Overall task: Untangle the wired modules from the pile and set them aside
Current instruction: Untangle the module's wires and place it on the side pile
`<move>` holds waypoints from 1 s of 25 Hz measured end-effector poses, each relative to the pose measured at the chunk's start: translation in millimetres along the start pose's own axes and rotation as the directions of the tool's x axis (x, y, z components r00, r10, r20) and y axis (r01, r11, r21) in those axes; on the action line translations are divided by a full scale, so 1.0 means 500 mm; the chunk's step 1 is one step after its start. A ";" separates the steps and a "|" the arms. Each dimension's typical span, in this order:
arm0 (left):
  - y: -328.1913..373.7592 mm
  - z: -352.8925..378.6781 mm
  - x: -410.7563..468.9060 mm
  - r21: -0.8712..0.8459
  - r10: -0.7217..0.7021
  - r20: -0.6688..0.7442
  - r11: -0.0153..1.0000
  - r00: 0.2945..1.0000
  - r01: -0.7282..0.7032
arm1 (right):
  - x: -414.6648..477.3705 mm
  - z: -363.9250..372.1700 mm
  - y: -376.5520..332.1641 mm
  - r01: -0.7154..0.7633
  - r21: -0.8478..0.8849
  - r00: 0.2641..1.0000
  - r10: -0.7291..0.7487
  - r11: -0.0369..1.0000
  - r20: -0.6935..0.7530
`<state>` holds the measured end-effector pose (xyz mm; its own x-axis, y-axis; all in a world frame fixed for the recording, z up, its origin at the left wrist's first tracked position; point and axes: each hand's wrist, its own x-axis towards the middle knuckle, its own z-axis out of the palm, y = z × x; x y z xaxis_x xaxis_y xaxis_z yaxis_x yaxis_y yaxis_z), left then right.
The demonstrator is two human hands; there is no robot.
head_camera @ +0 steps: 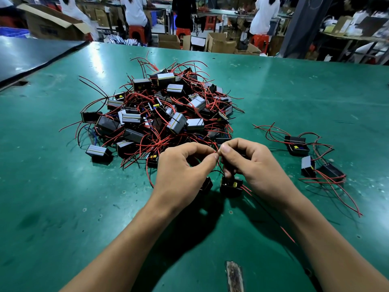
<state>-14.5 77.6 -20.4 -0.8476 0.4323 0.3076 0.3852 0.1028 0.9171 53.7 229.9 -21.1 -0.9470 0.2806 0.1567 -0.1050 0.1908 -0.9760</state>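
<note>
Green-matted counter (63, 186) in a busy workshop, with workers (134, 11) in white tops seated on red stools (136, 32) beyond its far edge. Heaped mid-counter, the pile (160, 110) of black wired modules, red and black leads looped through one another. Well apart to the right, three set-aside modules (311, 161), leads trailing toward the near edge.

Just in front of the pile, left hand (183, 165) and right hand (252, 163), fingers (212, 155) of both clamped on one red wire (217, 152) at almost the same spot. Beneath them a module (231, 185) with a yellow part showing in its open face, hanging or resting on the counter, cannot tell which. Beside it a second module (206, 184), half hidden under the left palm.

Likely trouble from here:
- Thin lead torn from its module by a hard tug.
- Knot tightened rather than loosened by pulling both ends apart.
- Neighbours dragged off the heap if the wire runs back into it.
- Two modules set aside as one, joined by a missed loop.
- Freed leads snagging those on the right.

No readable writing anywhere. Dark print on the cardboard box (50, 24) at far left too blurred. Only a yellow stripe on the casings, no lettering legible.
</note>
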 end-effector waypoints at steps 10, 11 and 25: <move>-0.005 -0.002 0.002 0.037 0.054 -0.007 0.998 0.998 -0.054 | -0.007 0.000 0.007 0.218 -0.215 0.962 -0.247 0.952 -0.115; -0.006 -0.004 0.004 0.039 0.045 -0.006 0.998 0.999 -0.044 | -0.005 -0.002 0.007 0.275 -0.282 0.945 -0.313 0.919 -0.097; -0.019 -0.026 0.016 0.192 0.151 0.101 0.967 0.983 -0.168 | 0.004 -0.026 0.029 0.547 -0.673 0.761 -0.631 0.498 0.151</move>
<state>-29.8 68.6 -23.4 -0.7388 0.5307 0.4154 0.5851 0.1991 0.7862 54.0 245.3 -32.8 -0.6998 -0.0488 0.7127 -0.3660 0.8813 -0.2990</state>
